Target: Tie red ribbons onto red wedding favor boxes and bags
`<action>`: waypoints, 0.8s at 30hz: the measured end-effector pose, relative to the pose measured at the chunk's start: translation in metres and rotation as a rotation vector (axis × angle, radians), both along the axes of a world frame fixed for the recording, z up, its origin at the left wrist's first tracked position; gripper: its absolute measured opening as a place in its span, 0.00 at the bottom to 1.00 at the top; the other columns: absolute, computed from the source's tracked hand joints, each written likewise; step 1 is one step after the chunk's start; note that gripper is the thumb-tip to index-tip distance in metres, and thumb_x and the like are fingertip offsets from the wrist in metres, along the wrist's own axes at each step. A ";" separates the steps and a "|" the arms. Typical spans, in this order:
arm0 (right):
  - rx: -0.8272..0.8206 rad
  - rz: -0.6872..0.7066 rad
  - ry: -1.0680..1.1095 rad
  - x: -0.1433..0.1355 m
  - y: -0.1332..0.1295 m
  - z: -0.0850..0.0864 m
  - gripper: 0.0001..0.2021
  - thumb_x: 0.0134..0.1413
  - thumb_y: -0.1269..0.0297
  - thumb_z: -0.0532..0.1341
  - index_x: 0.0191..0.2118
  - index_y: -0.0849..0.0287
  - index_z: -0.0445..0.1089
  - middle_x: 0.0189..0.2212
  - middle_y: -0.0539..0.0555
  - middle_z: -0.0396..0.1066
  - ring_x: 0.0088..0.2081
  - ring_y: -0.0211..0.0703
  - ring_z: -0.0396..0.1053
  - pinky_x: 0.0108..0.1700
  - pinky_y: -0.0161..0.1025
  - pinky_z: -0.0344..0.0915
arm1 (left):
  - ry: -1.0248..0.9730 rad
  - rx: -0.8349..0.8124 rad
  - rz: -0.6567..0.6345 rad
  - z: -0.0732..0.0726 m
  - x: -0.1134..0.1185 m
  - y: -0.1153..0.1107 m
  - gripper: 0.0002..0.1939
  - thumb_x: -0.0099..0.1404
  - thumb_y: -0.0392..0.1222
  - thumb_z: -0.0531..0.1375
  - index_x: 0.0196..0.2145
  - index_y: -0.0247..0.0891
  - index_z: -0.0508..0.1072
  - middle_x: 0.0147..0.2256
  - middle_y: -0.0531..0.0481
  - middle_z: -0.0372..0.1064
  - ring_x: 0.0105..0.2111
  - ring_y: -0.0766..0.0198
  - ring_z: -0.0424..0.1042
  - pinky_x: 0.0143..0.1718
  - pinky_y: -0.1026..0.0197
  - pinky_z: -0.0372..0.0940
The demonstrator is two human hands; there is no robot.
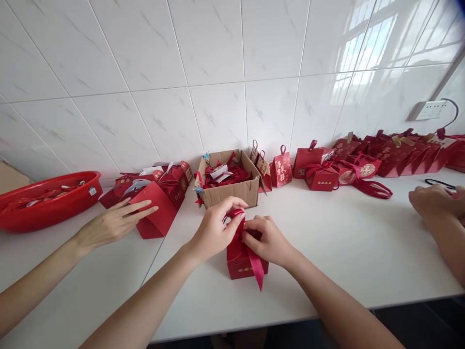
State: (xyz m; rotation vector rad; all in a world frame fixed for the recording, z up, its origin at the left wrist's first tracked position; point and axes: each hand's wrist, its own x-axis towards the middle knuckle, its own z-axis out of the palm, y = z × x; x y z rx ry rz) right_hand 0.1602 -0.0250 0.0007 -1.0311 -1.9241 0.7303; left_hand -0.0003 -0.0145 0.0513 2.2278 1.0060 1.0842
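Note:
A small red gift box (pixel 238 266) with gold lettering on its front stands upright on the white table, between my two hands. Over its top runs a red ribbon (pixel 257 271), one cut end hanging down the front. My left hand (pixel 218 225) pinches a raised loop of this ribbon above the box. Against the top of the box, my right hand (pixel 267 240) has its fingers closed on the ribbon close to the loop. The knot, if there is one, is hidden behind my fingers.
Beyond my hands sits a cardboard carton (pixel 230 194) of red ribbons. A co-worker's hand (pixel 112 220) touches a red box (pixel 156 208) at left, near a red basin (pixel 47 206). Another person's hand (pixel 436 201) is at right. Finished-looking boxes (pixel 394 157) line the wall.

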 end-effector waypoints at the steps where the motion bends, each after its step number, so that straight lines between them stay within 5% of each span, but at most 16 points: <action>1: 0.012 0.012 -0.015 0.000 0.000 0.000 0.10 0.48 0.74 0.55 0.20 0.58 0.61 0.17 0.46 0.60 0.28 0.39 0.57 0.42 0.41 0.56 | -0.019 -0.002 -0.005 0.001 0.002 0.004 0.07 0.65 0.38 0.56 0.42 0.39 0.68 0.37 0.48 0.72 0.39 0.62 0.73 0.41 0.62 0.69; 7: 0.022 0.018 -0.024 0.001 0.001 -0.001 0.19 0.61 0.60 0.54 0.18 0.58 0.58 0.17 0.47 0.60 0.27 0.38 0.56 0.43 0.42 0.54 | 0.070 0.062 0.041 0.006 0.010 0.026 0.13 0.60 0.35 0.59 0.43 0.40 0.67 0.37 0.49 0.71 0.40 0.61 0.72 0.45 0.57 0.66; 12: 0.005 0.038 0.011 0.001 0.003 -0.004 0.20 0.63 0.58 0.53 0.19 0.58 0.63 0.21 0.49 0.70 0.29 0.40 0.60 0.44 0.43 0.55 | 0.111 0.131 0.244 0.000 -0.001 0.025 0.01 0.59 0.37 0.60 0.30 0.39 0.71 0.35 0.46 0.69 0.44 0.52 0.64 0.51 0.48 0.54; 13: 0.001 0.039 0.019 0.001 0.003 -0.004 0.20 0.63 0.58 0.53 0.20 0.57 0.64 0.21 0.50 0.70 0.29 0.40 0.60 0.43 0.42 0.56 | 0.112 0.111 0.259 -0.001 -0.005 0.023 0.06 0.61 0.40 0.59 0.28 0.38 0.70 0.32 0.47 0.68 0.40 0.54 0.65 0.48 0.51 0.56; 18: -0.007 0.032 0.052 0.001 0.003 -0.004 0.20 0.62 0.56 0.55 0.21 0.56 0.69 0.22 0.51 0.74 0.29 0.41 0.62 0.42 0.43 0.57 | 0.137 -0.142 0.107 -0.010 -0.023 0.014 0.16 0.65 0.49 0.56 0.24 0.38 0.71 0.24 0.53 0.68 0.26 0.63 0.66 0.29 0.63 0.59; 24: -0.104 -0.004 0.165 0.000 0.003 -0.004 0.16 0.59 0.55 0.58 0.24 0.56 0.73 0.25 0.52 0.77 0.30 0.43 0.65 0.40 0.42 0.60 | -0.030 -0.216 -0.012 -0.028 -0.025 0.009 0.12 0.66 0.48 0.56 0.32 0.38 0.71 0.32 0.50 0.72 0.37 0.61 0.71 0.41 0.62 0.65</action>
